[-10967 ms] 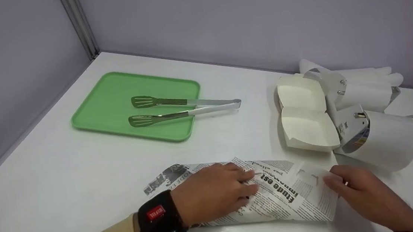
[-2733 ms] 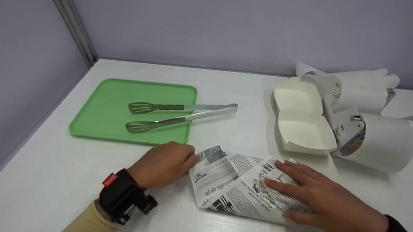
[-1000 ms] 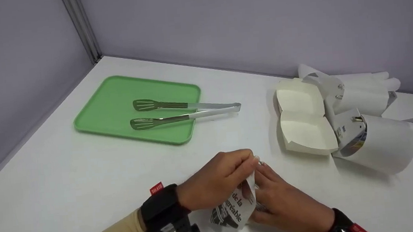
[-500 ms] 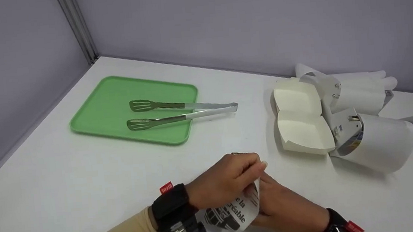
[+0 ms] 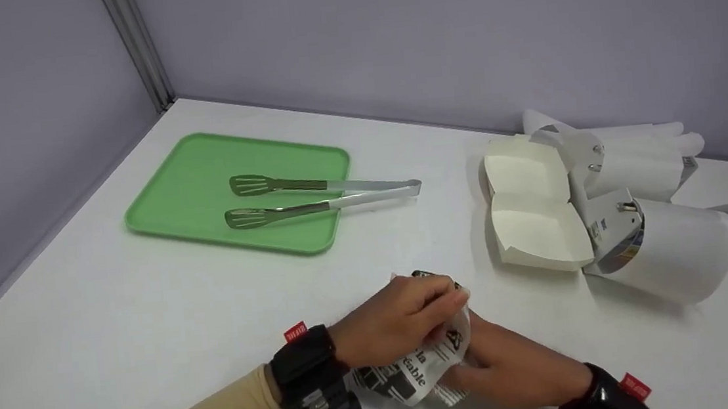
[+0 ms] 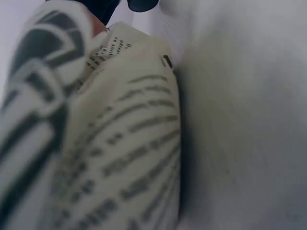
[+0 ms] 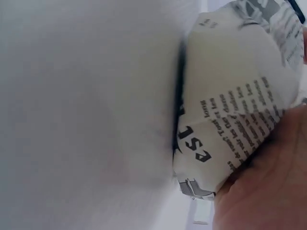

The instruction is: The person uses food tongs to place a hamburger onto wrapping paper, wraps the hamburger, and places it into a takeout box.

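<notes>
Both hands grip a sheet of newsprint-patterned wrapping paper (image 5: 412, 375) at the front of the table. My left hand (image 5: 400, 316) is over its top, fingers curled and thumb along the upper edge. From the other side my right hand (image 5: 507, 366) holds it, the thumb low on the paper and most fingers hidden behind it. In the left wrist view the paper (image 6: 139, 139) bulges in a rounded, creased bundle close over the white surface. The right wrist view shows the bundle (image 7: 230, 110) against the right palm; anything inside is hidden.
A green tray (image 5: 172, 201) lies at the back left, with metal tongs (image 5: 373, 194) resting across its right edge. To the right are an unfolded cream takeaway box (image 5: 541, 235) and two white rolled holders, one in front (image 5: 687, 248), one behind (image 5: 641, 167). Walls bound the back and left.
The paper went from lying flat and folded to a compact bundle turned between the hands. The right hand, earlier spread on it, now grips it; the left moved right. Tray, tongs and box stayed put.
</notes>
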The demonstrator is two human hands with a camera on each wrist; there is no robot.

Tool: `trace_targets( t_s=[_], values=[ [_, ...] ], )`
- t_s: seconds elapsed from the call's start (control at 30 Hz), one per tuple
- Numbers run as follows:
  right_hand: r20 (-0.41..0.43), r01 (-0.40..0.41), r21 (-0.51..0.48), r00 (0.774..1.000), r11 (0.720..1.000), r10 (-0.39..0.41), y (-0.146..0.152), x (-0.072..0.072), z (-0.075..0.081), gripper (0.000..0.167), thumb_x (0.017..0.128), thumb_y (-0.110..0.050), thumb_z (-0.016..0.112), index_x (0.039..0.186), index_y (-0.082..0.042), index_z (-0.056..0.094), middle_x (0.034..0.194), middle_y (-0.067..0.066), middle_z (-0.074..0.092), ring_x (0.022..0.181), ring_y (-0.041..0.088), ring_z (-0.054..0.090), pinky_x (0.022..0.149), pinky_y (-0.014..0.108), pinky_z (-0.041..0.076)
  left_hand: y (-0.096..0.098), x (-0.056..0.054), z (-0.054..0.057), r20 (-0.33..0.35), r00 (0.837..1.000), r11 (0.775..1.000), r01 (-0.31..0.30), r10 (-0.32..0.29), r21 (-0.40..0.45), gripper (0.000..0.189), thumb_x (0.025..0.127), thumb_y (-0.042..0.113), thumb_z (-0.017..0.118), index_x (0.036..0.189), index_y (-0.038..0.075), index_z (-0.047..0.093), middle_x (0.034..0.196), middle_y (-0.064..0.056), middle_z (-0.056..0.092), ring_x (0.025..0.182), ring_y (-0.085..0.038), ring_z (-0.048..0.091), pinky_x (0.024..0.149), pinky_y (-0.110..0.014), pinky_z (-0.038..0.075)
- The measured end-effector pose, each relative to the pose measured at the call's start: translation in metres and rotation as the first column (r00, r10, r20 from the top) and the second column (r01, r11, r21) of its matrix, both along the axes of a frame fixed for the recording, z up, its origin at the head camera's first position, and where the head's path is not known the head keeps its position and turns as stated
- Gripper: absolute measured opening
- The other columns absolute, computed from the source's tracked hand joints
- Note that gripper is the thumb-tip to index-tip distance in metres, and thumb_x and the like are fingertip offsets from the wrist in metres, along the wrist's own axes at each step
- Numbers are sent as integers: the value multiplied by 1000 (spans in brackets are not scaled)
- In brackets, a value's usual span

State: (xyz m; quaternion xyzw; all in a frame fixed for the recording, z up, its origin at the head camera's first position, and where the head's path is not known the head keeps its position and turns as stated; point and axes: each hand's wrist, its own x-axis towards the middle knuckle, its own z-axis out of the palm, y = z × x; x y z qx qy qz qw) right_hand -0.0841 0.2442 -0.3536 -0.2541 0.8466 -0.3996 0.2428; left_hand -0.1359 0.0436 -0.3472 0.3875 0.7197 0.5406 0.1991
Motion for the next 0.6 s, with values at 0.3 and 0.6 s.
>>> trace_targets(
  t_s=[0.3, 0.6],
  values=[
    [47, 87, -128, 996, 988, -82, 13, -2, 8, 95, 96, -26, 71, 163, -34, 4, 172, -5, 5, 154, -2, 9, 112, 3, 17, -2, 0, -4, -14, 999, 999, 28, -29, -31, 18, 106, 20, 50, 92, 10, 56, 74, 9, 53, 66, 1, 50, 62, -15, 46],
    [-233, 146, -52, 960, 988, -154, 16, -1, 23, 68, 100, -30, 64, 157, -36, 27, 162, -5, 35, 151, 23, 35, 116, 29, 40, -5, -2, -4, -63, 994, 992, 78, -85, -102, 22, 91, 4, 71, 110, 8, 62, 85, 7, 62, 75, 5, 55, 71, -13, 52]
  ],
)
